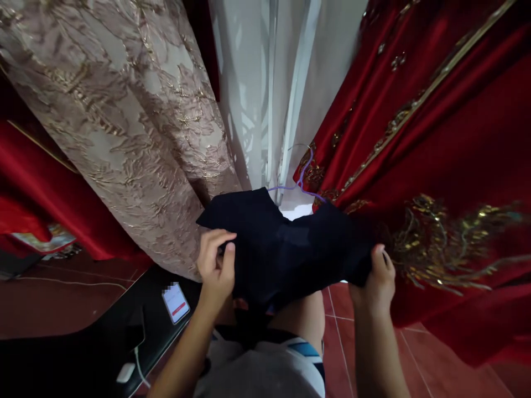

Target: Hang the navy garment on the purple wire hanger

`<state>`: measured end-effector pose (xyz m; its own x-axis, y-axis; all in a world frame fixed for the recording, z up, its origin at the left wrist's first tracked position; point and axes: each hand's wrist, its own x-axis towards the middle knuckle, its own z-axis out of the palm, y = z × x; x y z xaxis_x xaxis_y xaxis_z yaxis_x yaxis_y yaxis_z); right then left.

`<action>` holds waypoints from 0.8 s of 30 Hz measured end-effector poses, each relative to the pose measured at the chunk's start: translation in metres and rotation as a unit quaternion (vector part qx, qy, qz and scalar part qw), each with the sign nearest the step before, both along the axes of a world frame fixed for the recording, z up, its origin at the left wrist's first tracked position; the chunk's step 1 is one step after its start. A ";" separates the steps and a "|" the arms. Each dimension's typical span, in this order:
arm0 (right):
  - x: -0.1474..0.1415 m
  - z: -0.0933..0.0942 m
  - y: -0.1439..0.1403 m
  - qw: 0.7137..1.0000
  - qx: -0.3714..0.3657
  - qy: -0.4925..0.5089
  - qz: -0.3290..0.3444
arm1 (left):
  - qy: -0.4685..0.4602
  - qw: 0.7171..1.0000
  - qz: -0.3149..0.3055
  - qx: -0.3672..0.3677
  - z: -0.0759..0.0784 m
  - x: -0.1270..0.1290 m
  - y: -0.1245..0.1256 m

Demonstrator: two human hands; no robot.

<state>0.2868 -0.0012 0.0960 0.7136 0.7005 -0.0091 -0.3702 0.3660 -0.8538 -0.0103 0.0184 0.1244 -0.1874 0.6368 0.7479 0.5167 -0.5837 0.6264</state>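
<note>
Both hands' fingers clamped on dark navy cloth (286, 243), limp, creased, spread between left hand (215, 265), right hand (377, 279).

You stand on red floor tiles (418, 354), white wall (244, 83) ahead (sunlit), hanging red drapes (456, 121) and gold brocade (124, 110) either side.

— Hands? Two: left hand (215, 265), right hand (378, 279). Dark garments held? One dark cloth (286, 249).
— Hanging fabrics? One beige brocade (124, 127) at ten o'clock, one red embroidered drape (448, 138) at two. Phones? One phone (175, 302) at seven.
</note>
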 end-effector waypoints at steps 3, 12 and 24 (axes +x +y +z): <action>-0.012 -0.007 -0.009 0.999 -0.008 -0.031 -0.026 | -0.072 0.988 -0.078 -0.109 -0.008 0.019 -0.012; -0.045 0.005 -0.026 0.994 -0.003 -0.013 -0.107 | -0.093 0.938 -0.268 -0.198 0.008 0.019 -0.032; -0.158 -0.024 -0.134 0.813 0.066 -0.451 0.362 | -0.221 0.694 -0.536 -0.428 0.030 -0.001 -0.025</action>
<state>0.1292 -0.1355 0.0721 -0.2114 0.8926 0.3982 0.2262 0.4411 -0.8685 -0.0112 -0.0061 0.1547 0.6455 0.7631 0.0305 -0.2785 0.1981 0.9398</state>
